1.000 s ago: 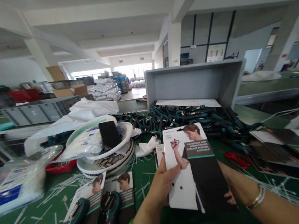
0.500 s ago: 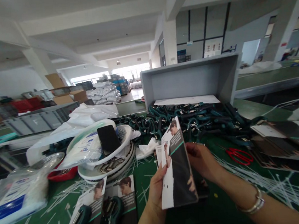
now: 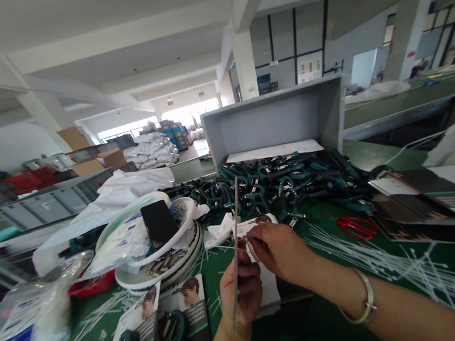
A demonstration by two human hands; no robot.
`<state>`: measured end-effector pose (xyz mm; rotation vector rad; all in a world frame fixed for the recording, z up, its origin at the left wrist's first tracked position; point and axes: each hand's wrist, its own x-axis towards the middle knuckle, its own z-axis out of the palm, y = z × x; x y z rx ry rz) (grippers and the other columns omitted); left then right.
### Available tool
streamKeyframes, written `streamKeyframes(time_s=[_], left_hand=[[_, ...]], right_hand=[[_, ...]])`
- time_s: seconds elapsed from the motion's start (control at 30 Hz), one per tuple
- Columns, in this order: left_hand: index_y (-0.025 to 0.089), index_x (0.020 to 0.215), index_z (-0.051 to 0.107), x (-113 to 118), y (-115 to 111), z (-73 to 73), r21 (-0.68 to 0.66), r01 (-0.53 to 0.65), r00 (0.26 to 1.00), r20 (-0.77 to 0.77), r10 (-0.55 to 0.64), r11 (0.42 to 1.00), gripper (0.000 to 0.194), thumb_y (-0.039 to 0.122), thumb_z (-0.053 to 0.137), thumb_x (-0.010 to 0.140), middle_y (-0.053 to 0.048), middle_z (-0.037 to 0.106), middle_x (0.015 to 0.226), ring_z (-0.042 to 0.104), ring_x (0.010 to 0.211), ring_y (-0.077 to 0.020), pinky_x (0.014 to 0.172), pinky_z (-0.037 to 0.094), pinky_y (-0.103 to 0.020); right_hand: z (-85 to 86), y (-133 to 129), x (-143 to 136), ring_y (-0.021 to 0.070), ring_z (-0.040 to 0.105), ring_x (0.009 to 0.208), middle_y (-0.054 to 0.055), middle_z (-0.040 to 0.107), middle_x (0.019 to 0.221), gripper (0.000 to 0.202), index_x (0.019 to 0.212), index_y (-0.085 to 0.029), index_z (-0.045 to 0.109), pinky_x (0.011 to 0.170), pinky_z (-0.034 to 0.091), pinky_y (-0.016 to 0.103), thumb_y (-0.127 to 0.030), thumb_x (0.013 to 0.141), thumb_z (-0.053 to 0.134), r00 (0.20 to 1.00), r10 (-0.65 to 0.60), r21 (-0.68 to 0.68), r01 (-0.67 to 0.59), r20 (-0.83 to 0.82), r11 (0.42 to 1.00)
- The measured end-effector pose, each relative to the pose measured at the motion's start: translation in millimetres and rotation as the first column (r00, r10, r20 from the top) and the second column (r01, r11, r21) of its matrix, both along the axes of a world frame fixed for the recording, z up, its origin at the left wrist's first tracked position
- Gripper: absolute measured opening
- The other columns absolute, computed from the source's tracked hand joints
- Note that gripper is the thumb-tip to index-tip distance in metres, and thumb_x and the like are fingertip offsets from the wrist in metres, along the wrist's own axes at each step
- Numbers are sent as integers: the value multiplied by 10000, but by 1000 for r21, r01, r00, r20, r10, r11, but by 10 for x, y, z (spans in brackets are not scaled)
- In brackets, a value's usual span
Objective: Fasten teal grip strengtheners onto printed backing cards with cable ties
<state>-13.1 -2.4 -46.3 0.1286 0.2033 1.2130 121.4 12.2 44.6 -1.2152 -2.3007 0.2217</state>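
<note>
My left hand (image 3: 249, 290) grips a printed backing card (image 3: 235, 207), turned edge-on so its faces hardly show. Close against the card's right side, my right hand (image 3: 284, 246) has its thumb and fingers pinched together; whatever is between them is too small to make out. More cards (image 3: 269, 282) lie on the green table below and behind my hands. At the lower left, two printed cards (image 3: 195, 309) lie with dark green hand grips (image 3: 177, 330) on top. A heap of similar hand grips (image 3: 294, 182) spills from a grey bin (image 3: 275, 119) beyond my hands.
White plastic ties (image 3: 375, 263) are scattered at right, near red-handled scissors (image 3: 357, 227). A stack of cards (image 3: 402, 212) lies at far right. On the left are white trays (image 3: 197, 247) of metal parts, a phone (image 3: 159, 224), a red dish (image 3: 91, 285) and plastic bags (image 3: 35, 315).
The card has turned from showing its printed face to edge-on. My right hand has moved left, from behind the card to its right side, fingers pinched. The view has shifted slightly.
</note>
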Motion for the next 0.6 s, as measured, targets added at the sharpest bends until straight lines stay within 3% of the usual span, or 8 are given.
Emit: streamKeyframes(time_s=[0.13,0.3,0.6], left_hand=[[184,1037,602,-25,28,-81,140,58,988,137,-77,988,266,122,413,859,-17,699,811,580,555,-16,334,330,-2],[170,1040,606,-18,-10,-14,241,56,983,156,-96,969,279,85,434,838,-18,712,875,622,630,-20,407,392,-4],[192,976,631,-17,49,-86,191,55,982,166,-88,980,224,103,527,798,14,718,838,610,606,-6,370,345,20]], right_hand=[[33,-40,-16,180,571,813,74,640,825,244,822,-160,626,749,388,291,-204,858,389,996,16,15,-17,93,1000],[25,-107,-35,198,565,859,88,628,885,264,951,-165,614,784,400,324,-208,865,368,988,43,22,-47,149,999],[31,-105,-11,193,563,797,79,628,871,274,1028,-190,604,728,416,318,-193,842,403,977,76,56,-89,199,994]])
